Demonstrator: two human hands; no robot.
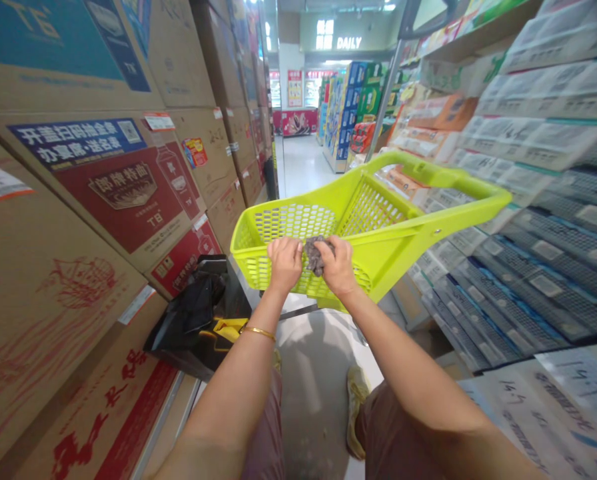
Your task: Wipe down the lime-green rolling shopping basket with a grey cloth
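A lime-green plastic shopping cart [408, 240] stands sideways in front of me, its push handle to the right and its mesh basket to the left. My left hand [285, 263] is closed over the near rim of the basket, and a gold bracelet circles that wrist. Just beside it, my right hand [339, 265] grips a crumpled grey cloth [315, 256] against the same rim. Part of the cloth is hidden under the fingers. The cart's lower frame and wheels are mostly out of sight.
Stacked cardboard cartons [113, 187] line the left side, with a black bag [198, 313] holding something yellow at their foot. On the right, blurred shelves of packaged goods [523, 253] come close to the cart. The aisle floor [301, 167] runs on toward a display [351, 113].
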